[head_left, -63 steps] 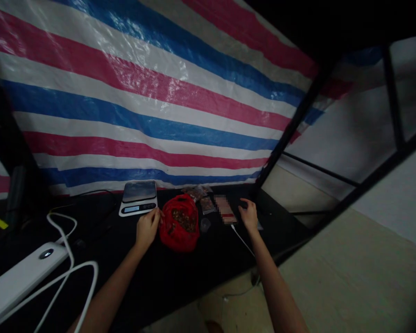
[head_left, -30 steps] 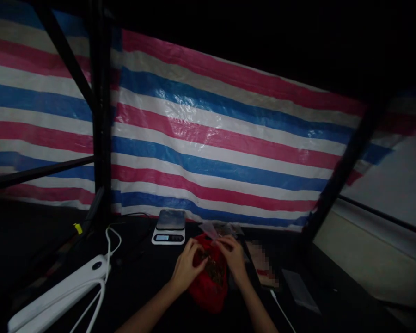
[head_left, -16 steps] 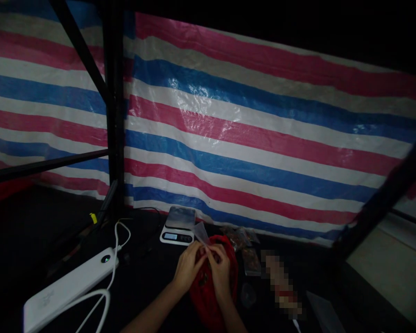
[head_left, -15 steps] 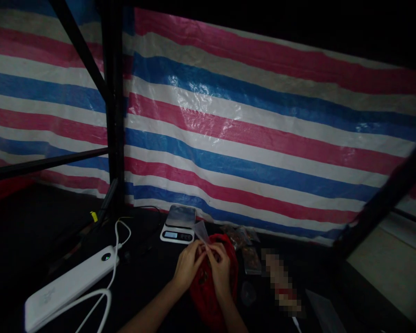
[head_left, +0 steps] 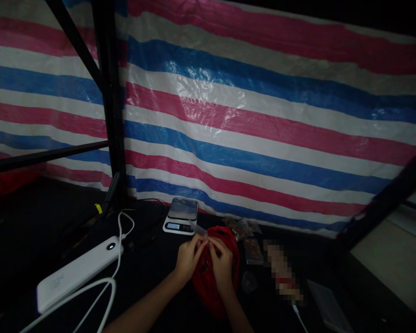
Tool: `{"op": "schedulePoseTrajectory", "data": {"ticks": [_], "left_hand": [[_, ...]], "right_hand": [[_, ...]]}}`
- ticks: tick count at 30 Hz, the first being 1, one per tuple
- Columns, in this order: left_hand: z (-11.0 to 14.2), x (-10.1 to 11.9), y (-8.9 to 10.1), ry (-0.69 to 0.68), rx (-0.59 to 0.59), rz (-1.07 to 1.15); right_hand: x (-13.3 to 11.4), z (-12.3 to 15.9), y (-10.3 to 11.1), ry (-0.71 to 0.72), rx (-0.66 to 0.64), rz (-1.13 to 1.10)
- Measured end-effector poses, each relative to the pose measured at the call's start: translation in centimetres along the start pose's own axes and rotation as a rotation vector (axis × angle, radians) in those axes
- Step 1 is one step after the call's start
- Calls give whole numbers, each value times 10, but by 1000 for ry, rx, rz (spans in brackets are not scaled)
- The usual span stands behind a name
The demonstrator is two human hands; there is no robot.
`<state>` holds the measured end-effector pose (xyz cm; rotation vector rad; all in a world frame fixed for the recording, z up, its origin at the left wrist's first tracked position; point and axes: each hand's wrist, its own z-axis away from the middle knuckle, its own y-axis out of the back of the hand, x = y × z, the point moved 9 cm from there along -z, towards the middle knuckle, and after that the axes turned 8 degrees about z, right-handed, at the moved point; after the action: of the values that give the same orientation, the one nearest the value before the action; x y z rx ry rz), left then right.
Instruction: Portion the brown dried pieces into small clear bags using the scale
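Note:
My left hand (head_left: 188, 259) and my right hand (head_left: 222, 261) meet at the fingertips, both pinching the edge of a small clear plastic bag (head_left: 198, 228). The bag sticks up and to the left from the fingers, towards the scale. Beneath both hands lies a red bag or cloth-like container (head_left: 208, 289) with small dark items inside that I cannot make out. Just beyond the left hand stands a white digital scale (head_left: 175, 226) with a lit display and a metal plate.
Filled clear packets (head_left: 253, 252) lie right of the red container, near a small clear round object (head_left: 248, 281). A blurred-out object (head_left: 282, 273) and a flat clear sheet (head_left: 327, 303) are farther right. A white power bank (head_left: 78, 273) with a cable (head_left: 119, 249) lies left. Striped sheeting (head_left: 246, 138) hangs behind.
The plastic bag has tipped lower and to the left, while both hands keep pinching it. The whole view has shifted slightly with my head.

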<state>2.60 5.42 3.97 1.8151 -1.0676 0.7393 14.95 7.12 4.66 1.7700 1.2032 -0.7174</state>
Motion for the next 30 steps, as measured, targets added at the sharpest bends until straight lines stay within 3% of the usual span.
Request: {"op": "schedulePoseTrajectory", "data": {"ticks": [7,22,30], "left_hand": [[-1,-6,13,0,121,53],[3,1,9,-91,76,134],[3,-3,3,-48,45,69]], "right_hand": [[-7,1,-17,73,-140,-33],[-5,2,-10,47,-116,28],[-11,7,-5,224,-70,277]]}}
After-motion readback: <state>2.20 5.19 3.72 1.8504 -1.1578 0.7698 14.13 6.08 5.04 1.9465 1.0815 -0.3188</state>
